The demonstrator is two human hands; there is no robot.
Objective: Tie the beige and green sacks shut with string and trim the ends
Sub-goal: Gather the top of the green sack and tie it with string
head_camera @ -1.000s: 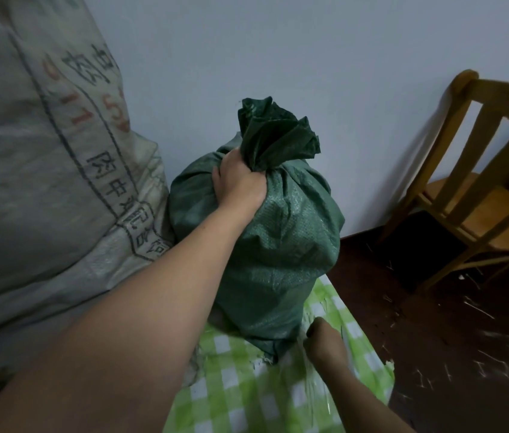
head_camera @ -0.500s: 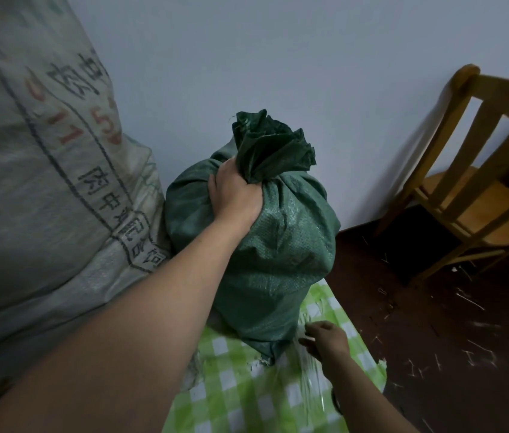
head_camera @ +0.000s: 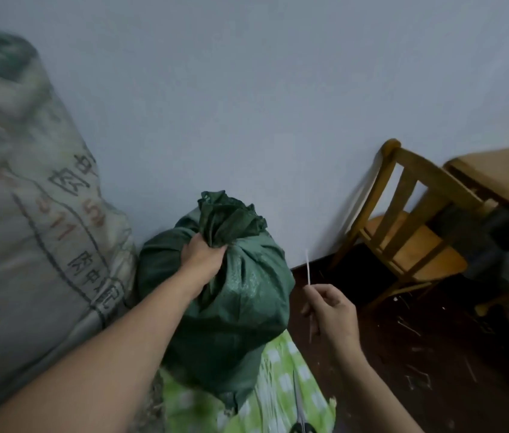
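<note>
The fingers of the left hand (head_camera: 203,256) are curled tight round the gathered neck of the green sack (head_camera: 240,307), bunching it closed just under its ruffled mouth. The right hand (head_camera: 332,310), off at 3 o'clock from the sack and clear of it, pinches a thin pale string (head_camera: 307,268) between thumb and forefinger. One end stands up toward 12 o'clock and a short length hangs below the hand.

The string touches the sack nowhere, so I judge this sack is gathered but not bound. Wrapping, knotting and trimming are all left to do.

The green sack stands on a green checked cloth (head_camera: 281,382) at 6 o'clock of the view. What looks like a pair of scissors (head_camera: 299,410) lies on that cloth near the lower edge, untouched and ready for the cut.

The beige sack (head_camera: 28,229) fills the 9 o'clock side, leaning just beside the green one. Its top is blurred and partly out of view, so I cannot tell whether it is tied. A wooden chair (head_camera: 403,239) sits at 3 o'clock.
</note>
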